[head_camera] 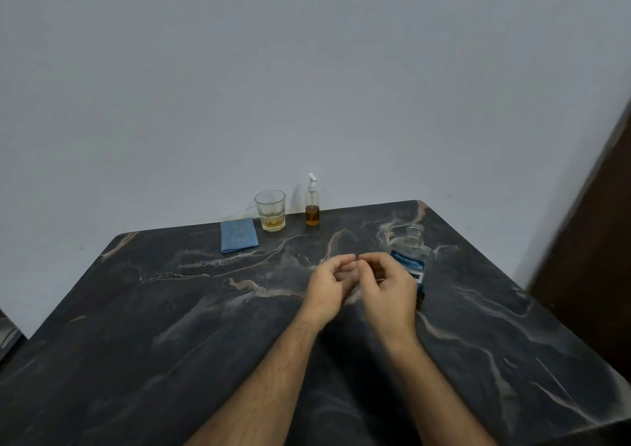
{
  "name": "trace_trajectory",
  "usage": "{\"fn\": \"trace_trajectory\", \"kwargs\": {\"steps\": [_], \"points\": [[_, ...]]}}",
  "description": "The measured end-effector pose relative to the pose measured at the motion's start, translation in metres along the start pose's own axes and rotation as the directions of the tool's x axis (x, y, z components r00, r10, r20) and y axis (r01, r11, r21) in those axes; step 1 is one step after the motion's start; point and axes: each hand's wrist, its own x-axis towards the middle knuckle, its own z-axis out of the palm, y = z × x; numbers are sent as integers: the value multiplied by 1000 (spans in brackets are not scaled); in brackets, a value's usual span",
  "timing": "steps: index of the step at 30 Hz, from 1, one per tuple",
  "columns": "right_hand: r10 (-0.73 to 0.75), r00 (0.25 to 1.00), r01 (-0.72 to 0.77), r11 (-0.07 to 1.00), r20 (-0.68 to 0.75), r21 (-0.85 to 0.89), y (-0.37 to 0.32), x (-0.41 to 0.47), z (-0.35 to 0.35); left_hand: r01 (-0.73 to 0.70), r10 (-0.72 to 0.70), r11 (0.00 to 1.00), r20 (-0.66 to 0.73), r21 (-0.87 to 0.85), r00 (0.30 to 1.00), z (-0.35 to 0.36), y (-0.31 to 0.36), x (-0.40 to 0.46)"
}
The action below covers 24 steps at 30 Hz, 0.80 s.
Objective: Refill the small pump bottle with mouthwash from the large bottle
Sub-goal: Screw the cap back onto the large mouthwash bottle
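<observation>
Large bottle (pixel 411 258) standing just past my right hand (pixel 386 288), uncapped.

I'm hovering both hands over the tabletop (pixel 170 326), left hand (pixel 329 283) alongside, fingers curled loosely, pinching nothing I can see; the pump bottle (pixel 312 206) is standing upright well beyond, by the wall; the big bottle's base is hiding behind my right hand.

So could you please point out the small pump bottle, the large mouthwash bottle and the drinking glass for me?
small pump bottle (pixel 312 214), head view, on its amber-filled lower body.
large mouthwash bottle (pixel 413 241), head view, on its clear shoulder below the open neck.
drinking glass (pixel 270 206), head view, on its clear side wall.
</observation>
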Motion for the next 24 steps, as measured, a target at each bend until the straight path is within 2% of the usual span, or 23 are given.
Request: {"fn": "trace_trajectory", "kwargs": {"steps": [5,8,12,18,24], "points": [[81,985,-63,990,-150,124,21,-10,-36,-31,20,995,116,96,993,33,25,0],[116,977,-93,987,-181,131,28,-9,-51,-43,26,994,169,101,985,50,40,2],[142,972,-115,983,-188,146,29,-8,-64,-28,-10,982,199,187,980,67,49,10],[193,960,-168,977,-201,134,42,-3,-71,-17,-7,964,87,264,996,72,51,11],[193,960,-168,976,-205,136,41,7,-71,-12,10,971,11,238,1000,58,42,5]]}}
